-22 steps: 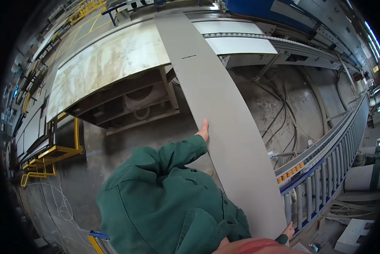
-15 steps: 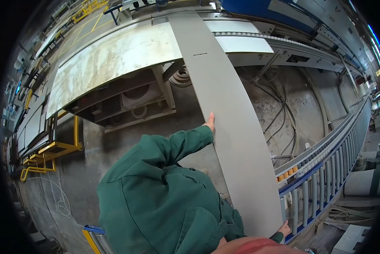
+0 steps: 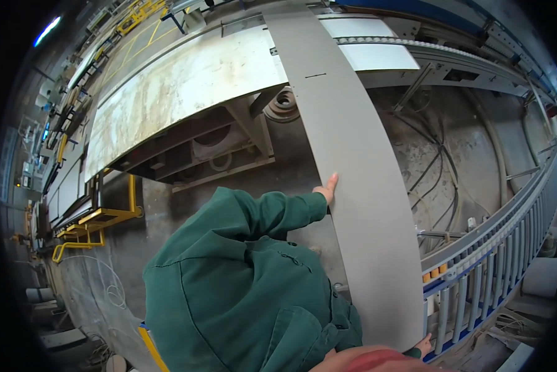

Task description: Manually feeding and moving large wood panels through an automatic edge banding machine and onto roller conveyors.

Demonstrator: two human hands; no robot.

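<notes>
You hold a long grey panel (image 3: 353, 180) by its two edges above a dusty concrete floor (image 3: 458, 155).

Your left hand (image 3: 326, 189) presses against the left edge of the panel about midway along it, thumb lying up the flat face, the other fingers hidden behind the edge, so you cannot tell how far they curl. Your right hand (image 3: 423, 345) touches the panel's near right corner; only a few fingertips show, and their grip is unclear. The panel is smooth, matt and thin, a long strip that looks bowed, with a short dark slit near its far end. It runs from your chest out over a stained, scuffed metal table (image 3: 185, 93). Your green sleeve (image 3: 272, 214) is soft, creased cloth. To the right curves a roller conveyor (image 3: 495, 248) with pale bars and a blue rail.
</notes>
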